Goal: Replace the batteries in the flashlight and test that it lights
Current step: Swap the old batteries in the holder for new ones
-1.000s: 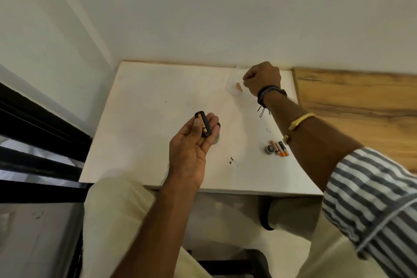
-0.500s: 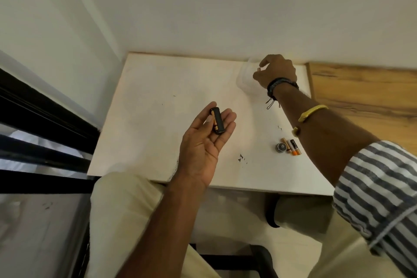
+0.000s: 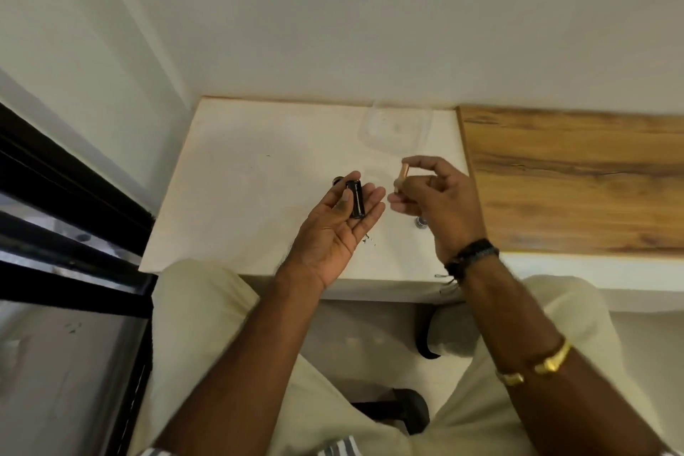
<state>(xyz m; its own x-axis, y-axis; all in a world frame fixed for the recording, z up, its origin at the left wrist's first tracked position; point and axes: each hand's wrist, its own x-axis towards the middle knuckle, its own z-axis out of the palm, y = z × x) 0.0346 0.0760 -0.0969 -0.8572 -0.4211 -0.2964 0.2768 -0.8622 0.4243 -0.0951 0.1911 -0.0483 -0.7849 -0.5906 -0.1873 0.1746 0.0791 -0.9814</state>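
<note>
My left hand (image 3: 335, 229) is palm up over the white table (image 3: 251, 189). A black battery holder (image 3: 356, 198) lies across its fingers, with the thumb pressed against its side. To its right, my right hand (image 3: 435, 204) pinches a copper-coloured battery (image 3: 401, 178) between thumb and fingertips, held upright a short way from the holder. A dark end of the flashlight body (image 3: 337, 181) peeks out on the table behind my left fingers. A small round metal cap (image 3: 421, 222) lies on the table under my right hand.
A clear plastic container (image 3: 394, 130) stands at the table's back edge by the wall. A wooden surface (image 3: 570, 178) adjoins the table on the right. A black window frame (image 3: 70, 204) runs along the left. My knees are under the table's front edge.
My right hand came back from the clear container at the rear, now pinching a battery, and stopped beside my left hand. The left hand kept the holder on its fingers.
</note>
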